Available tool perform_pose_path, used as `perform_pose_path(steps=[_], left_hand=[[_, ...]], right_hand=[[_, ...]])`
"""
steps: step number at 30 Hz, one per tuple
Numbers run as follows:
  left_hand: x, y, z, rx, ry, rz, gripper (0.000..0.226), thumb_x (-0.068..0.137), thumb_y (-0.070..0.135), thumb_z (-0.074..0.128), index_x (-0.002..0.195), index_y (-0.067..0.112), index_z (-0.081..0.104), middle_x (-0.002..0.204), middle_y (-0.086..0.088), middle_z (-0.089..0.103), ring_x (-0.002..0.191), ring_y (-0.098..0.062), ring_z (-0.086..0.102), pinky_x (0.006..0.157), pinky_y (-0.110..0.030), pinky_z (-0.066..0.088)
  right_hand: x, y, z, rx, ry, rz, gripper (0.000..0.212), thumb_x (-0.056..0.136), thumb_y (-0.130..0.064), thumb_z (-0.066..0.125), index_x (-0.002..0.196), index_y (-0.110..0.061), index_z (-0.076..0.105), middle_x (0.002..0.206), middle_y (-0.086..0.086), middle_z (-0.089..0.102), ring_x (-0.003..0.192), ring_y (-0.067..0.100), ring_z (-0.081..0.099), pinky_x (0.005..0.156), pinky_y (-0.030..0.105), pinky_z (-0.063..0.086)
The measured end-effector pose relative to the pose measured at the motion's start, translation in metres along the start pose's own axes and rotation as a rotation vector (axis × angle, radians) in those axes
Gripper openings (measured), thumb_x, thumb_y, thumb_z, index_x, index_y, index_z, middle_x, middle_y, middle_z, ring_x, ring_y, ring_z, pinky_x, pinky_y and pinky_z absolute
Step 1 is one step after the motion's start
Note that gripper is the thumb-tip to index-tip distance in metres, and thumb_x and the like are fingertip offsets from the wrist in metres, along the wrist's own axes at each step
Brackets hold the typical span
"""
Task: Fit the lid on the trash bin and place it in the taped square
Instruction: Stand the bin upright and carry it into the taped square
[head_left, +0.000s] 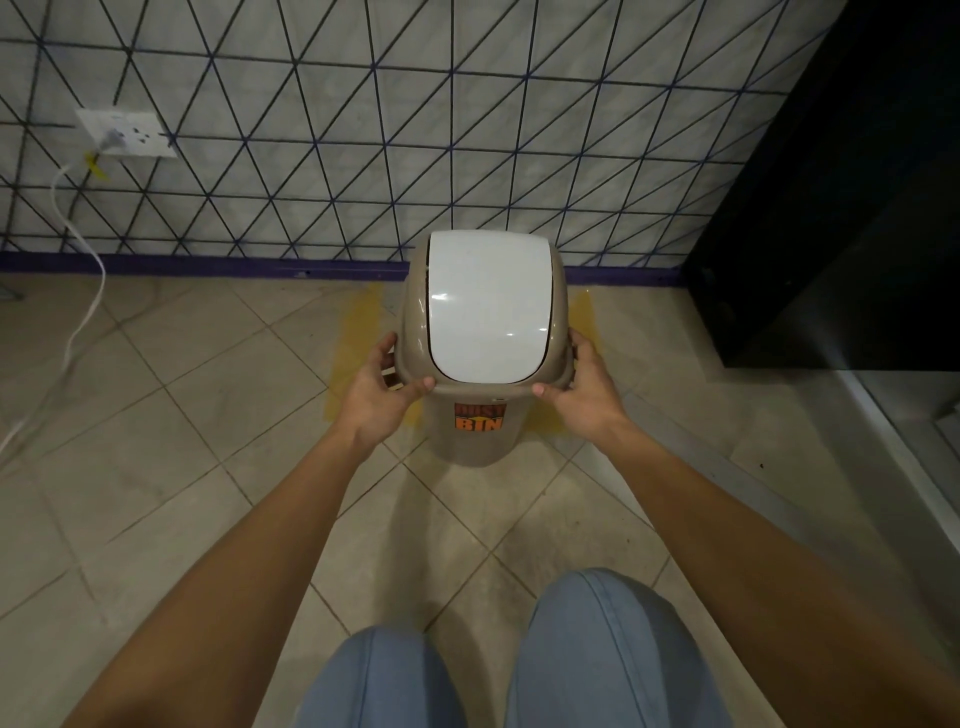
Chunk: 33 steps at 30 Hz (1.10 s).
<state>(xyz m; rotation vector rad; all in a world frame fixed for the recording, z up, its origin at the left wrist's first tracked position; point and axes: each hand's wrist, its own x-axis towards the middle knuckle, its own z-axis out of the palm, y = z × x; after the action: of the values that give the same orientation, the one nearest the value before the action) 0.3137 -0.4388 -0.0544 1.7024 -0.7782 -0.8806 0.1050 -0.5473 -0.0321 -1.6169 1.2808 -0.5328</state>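
Note:
A taupe trash bin (475, 441) with an orange "DUST BIN" sticker stands upright on the floor by the wall. Its lid (488, 306), a taupe frame with a white swing flap, sits on top of it. My left hand (382, 387) grips the lid's left rim and my right hand (582, 389) grips its right rim, thumbs on the front edge. Yellow tape of the square (358, 332) shows on the floor to the left, right and front of the bin, with the bin's base inside it.
A tiled wall (363, 130) with a purple skirting rises right behind the bin. A black cabinet (831, 208) stands at the right. A wall socket (124, 132) with a white cable (83, 291) trailing to the floor is at the left. My knees in blue trousers (519, 665) are below.

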Motion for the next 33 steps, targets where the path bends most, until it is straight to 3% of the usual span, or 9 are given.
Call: perform_pose_path(steps=[8,20,22,25,26,28,29,33], left_hand=[[0.021,0.006,0.006,0.005,0.009,-0.010,0.081,0.079,0.021,0.072,0.144,0.024,0.026,0.119,0.010,0.049,0.109,-0.014,0.051,0.084,-0.026,0.044],[0.043,0.018,0.006,0.049,-0.015,0.026,0.081,0.079,0.017,0.072,0.145,0.020,0.025,0.122,0.006,0.047,0.100,-0.011,0.052,0.062,-0.007,0.048],[0.052,0.021,0.004,0.106,-0.047,0.074,0.081,0.078,0.016,0.072,0.145,0.019,0.025,0.128,0.004,0.045,0.107,-0.014,0.051,0.069,-0.007,0.048],[0.061,0.026,0.000,0.203,-0.084,0.125,0.092,0.072,0.022,0.078,0.145,0.023,0.024,0.143,0.002,0.036,0.123,-0.013,0.042,0.098,-0.027,0.044],[0.062,0.028,0.000,0.215,-0.096,0.145,0.098,0.068,0.024,0.081,0.145,0.024,0.021,0.142,0.005,0.035,0.121,-0.004,0.038,0.099,-0.022,0.041],[0.063,0.034,0.000,0.192,-0.136,0.220,0.110,0.061,0.021,0.085,0.146,0.024,0.016,0.134,0.015,0.034,0.110,0.019,0.035,0.087,0.001,0.034],[0.064,0.035,0.000,0.180,-0.157,0.271,0.113,0.059,0.017,0.086,0.147,0.022,0.015,0.134,0.018,0.034,0.109,0.025,0.034,0.083,0.006,0.031],[0.071,0.039,-0.001,0.105,-0.230,0.320,0.120,0.059,0.009,0.086,0.149,0.017,0.007,0.149,0.004,0.031,0.134,-0.001,0.029,0.103,-0.012,0.034]], right_hand=[[0.028,-0.001,-0.004,0.005,-0.022,-0.003,0.090,0.079,-0.007,0.073,0.150,-0.026,0.021,0.148,0.000,0.039,0.138,0.018,0.037,0.115,0.043,0.033],[0.054,-0.011,-0.007,-0.013,-0.042,-0.023,0.091,0.076,-0.003,0.074,0.149,-0.023,0.022,0.147,0.004,0.038,0.137,0.020,0.037,0.114,0.043,0.033],[0.058,-0.015,-0.008,-0.039,-0.063,-0.046,0.093,0.076,-0.005,0.074,0.150,-0.025,0.021,0.147,0.002,0.037,0.138,0.019,0.035,0.115,0.042,0.032],[0.063,-0.023,-0.009,-0.133,-0.062,-0.101,0.100,0.070,-0.014,0.081,0.149,-0.023,0.021,0.149,0.001,0.034,0.139,0.018,0.033,0.115,0.044,0.032],[0.064,-0.026,-0.009,-0.167,-0.041,-0.114,0.104,0.066,-0.017,0.084,0.149,-0.023,0.020,0.150,0.001,0.033,0.140,0.019,0.032,0.115,0.044,0.031],[0.064,-0.030,-0.007,-0.202,-0.002,-0.136,0.113,0.060,-0.019,0.087,0.149,-0.025,0.017,0.150,0.001,0.031,0.140,0.019,0.029,0.115,0.045,0.031],[0.064,-0.032,-0.006,-0.204,0.001,-0.144,0.117,0.058,-0.019,0.089,0.149,-0.027,0.015,0.150,0.000,0.031,0.140,0.019,0.029,0.115,0.045,0.031],[0.068,-0.040,-0.004,-0.187,-0.002,-0.147,0.121,0.055,-0.012,0.090,0.149,-0.026,0.015,0.149,0.000,0.032,0.139,0.019,0.031,0.113,0.044,0.034]])
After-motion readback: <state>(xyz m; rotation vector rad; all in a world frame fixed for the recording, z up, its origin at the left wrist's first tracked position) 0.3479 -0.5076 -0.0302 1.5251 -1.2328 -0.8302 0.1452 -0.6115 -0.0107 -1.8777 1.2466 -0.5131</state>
